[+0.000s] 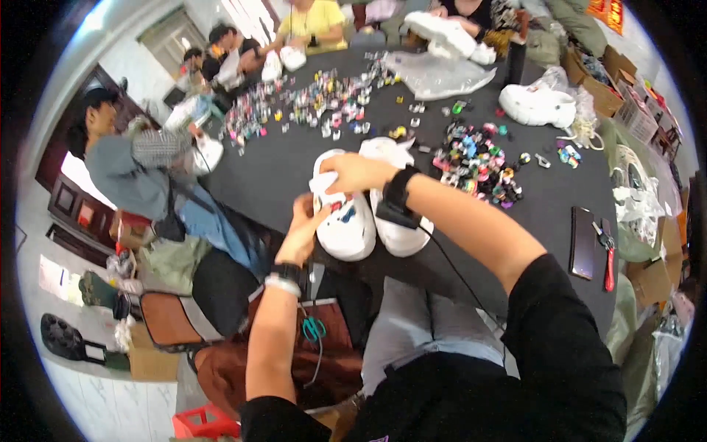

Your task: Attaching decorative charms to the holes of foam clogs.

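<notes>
A white clog [346, 239] lies at the table's near edge with its rounded toe toward me. Small red and dark blue charms sit on its upper. My left hand [300, 230] grips the clog's left side, thumb by the red charm. From above, my right hand [359, 174] bends its fingers into the clog's opening and closes on the upper; the fingertips are partly hidden. Right beside it rests a second white clog [401, 239], partly covered by my right wrist and its black band, with white wrapping at its far end.
Loose colourful charms [475, 158] lie heaped to the right, and more charms [331, 99] spread across the far table. A phone [582, 243] and keys with a red fob [608, 258] are at the right edge. Another white shoe [537, 107] stands beyond. Several people work around the table.
</notes>
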`<action>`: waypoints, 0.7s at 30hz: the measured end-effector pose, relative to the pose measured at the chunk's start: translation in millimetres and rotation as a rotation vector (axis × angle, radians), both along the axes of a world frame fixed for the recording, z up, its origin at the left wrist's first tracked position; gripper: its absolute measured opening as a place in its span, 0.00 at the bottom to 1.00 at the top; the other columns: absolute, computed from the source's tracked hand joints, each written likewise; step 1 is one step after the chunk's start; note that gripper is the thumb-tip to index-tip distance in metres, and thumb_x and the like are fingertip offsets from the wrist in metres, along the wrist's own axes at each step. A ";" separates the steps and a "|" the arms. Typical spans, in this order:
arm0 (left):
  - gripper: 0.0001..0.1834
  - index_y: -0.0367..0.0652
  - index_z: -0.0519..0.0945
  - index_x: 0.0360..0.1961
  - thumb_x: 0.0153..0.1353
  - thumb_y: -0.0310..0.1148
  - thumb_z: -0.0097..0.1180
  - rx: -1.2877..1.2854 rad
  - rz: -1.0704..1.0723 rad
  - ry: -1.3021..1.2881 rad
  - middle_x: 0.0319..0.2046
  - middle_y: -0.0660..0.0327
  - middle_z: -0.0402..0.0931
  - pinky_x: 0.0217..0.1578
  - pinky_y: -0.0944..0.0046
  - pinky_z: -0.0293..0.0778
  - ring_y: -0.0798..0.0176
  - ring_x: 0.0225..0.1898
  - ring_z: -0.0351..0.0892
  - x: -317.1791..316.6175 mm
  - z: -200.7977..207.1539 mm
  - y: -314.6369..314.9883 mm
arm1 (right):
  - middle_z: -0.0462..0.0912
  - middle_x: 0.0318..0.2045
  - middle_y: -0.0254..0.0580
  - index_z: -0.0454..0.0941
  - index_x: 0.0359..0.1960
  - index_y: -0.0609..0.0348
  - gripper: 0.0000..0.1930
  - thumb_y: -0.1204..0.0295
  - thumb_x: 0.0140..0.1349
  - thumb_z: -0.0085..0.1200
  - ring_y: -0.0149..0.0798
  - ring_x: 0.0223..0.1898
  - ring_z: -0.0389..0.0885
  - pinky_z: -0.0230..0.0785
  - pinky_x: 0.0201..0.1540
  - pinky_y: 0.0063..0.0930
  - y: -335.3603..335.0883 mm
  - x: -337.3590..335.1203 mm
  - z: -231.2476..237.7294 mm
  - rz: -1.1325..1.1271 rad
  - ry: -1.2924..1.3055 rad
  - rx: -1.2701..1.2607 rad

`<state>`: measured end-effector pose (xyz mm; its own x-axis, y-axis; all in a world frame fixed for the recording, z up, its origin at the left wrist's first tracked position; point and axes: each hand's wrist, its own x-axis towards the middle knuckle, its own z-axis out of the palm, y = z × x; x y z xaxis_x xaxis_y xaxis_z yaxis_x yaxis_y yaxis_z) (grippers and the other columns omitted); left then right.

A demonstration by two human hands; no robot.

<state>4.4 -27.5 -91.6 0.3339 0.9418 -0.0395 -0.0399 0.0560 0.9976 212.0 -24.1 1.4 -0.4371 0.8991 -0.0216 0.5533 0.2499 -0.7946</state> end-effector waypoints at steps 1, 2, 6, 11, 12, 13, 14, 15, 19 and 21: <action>0.37 0.37 0.57 0.67 0.64 0.38 0.62 -0.002 0.010 -0.022 0.58 0.52 0.68 0.60 0.54 0.66 0.59 0.61 0.67 -5.8 1.8 -3.8 | 0.77 0.48 0.55 0.72 0.56 0.59 0.27 0.72 0.52 0.62 0.53 0.48 0.81 0.74 0.50 0.42 -13.0 4.1 6.6 -0.037 -0.068 0.295; 0.36 0.42 0.59 0.69 0.65 0.43 0.61 -0.103 0.062 -0.184 0.59 0.55 0.68 0.59 0.55 0.63 0.61 0.61 0.66 -15.5 4.1 -12.2 | 0.75 0.51 0.56 0.69 0.59 0.57 0.30 0.72 0.52 0.62 0.55 0.48 0.80 0.74 0.51 0.43 -27.3 10.4 13.0 -0.130 -0.213 0.476; 0.24 0.40 0.71 0.58 0.64 0.34 0.63 0.186 0.323 0.070 0.48 0.61 0.73 0.53 0.67 0.65 0.67 0.49 0.71 -47.8 27.4 -44.3 | 0.73 0.52 0.49 0.66 0.64 0.56 0.33 0.72 0.56 0.64 0.42 0.41 0.81 0.75 0.47 0.32 -96.6 76.4 40.3 -0.111 0.079 0.754; 0.17 0.39 0.77 0.49 0.60 0.30 0.65 0.513 0.112 0.466 0.44 0.61 0.77 0.51 0.65 0.69 0.66 0.48 0.74 -55.1 55.3 -85.1 | 0.76 0.55 0.42 0.68 0.63 0.59 0.28 0.71 0.62 0.62 0.28 0.40 0.78 0.74 0.43 0.26 -203.6 159.1 32.3 -0.273 0.230 0.373; 0.16 0.39 0.78 0.48 0.59 0.30 0.65 0.621 0.097 0.615 0.44 0.61 0.77 0.51 0.64 0.69 0.65 0.49 0.75 -52.1 57.7 -88.8 | 0.76 0.56 0.40 0.68 0.63 0.59 0.27 0.70 0.63 0.61 0.24 0.39 0.77 0.73 0.43 0.23 -222.0 169.6 22.9 -0.311 0.260 0.304; 0.17 0.40 0.79 0.47 0.57 0.30 0.66 0.695 0.096 0.641 0.48 0.58 0.78 0.52 0.61 0.69 0.61 0.51 0.75 -46.4 57.3 -90.9 | 0.76 0.56 0.40 0.68 0.63 0.59 0.27 0.71 0.63 0.61 0.25 0.39 0.76 0.73 0.42 0.22 -241.1 179.9 12.7 -0.344 0.239 0.253; 0.19 0.38 0.78 0.49 0.56 0.30 0.65 0.761 0.059 0.670 0.49 0.54 0.77 0.55 0.59 0.69 0.54 0.52 0.75 -40.5 57.1 -89.5 | 0.76 0.57 0.40 0.69 0.63 0.58 0.26 0.71 0.63 0.61 0.25 0.38 0.76 0.72 0.42 0.21 -259.4 187.9 1.3 -0.403 0.198 0.187; 0.20 0.38 0.78 0.50 0.56 0.29 0.65 0.839 0.033 0.656 0.51 0.52 0.77 0.57 0.57 0.68 0.52 0.54 0.75 -32.3 55.1 -86.3 | 0.76 0.56 0.39 0.69 0.62 0.58 0.26 0.72 0.63 0.61 0.25 0.38 0.76 0.71 0.42 0.21 -275.4 191.3 -11.8 -0.424 0.203 0.190; 0.31 0.36 0.71 0.61 0.57 0.32 0.64 1.011 -0.038 0.679 0.65 0.45 0.67 0.66 0.49 0.59 0.45 0.68 0.64 0.0 42.9 -76.4 | 0.77 0.53 0.34 0.70 0.60 0.58 0.23 0.75 0.63 0.60 0.23 0.38 0.75 0.70 0.40 0.20 -323.2 190.5 -52.1 -0.581 0.278 0.058; 0.34 0.37 0.68 0.65 0.60 0.39 0.61 1.066 -0.076 0.884 0.68 0.46 0.63 0.68 0.44 0.55 0.45 0.70 0.59 12.9 37.0 -80.1 | 0.77 0.52 0.33 0.71 0.60 0.58 0.23 0.76 0.63 0.59 0.22 0.37 0.75 0.69 0.40 0.18 -340.3 182.8 -64.0 -0.602 0.330 0.032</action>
<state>17.2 -107.6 -54.7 0.6266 0.6313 0.4569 0.5896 -0.7674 0.2519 394.8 -364.4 -62.7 0.1598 0.9855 0.0575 0.3334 0.0009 -0.9428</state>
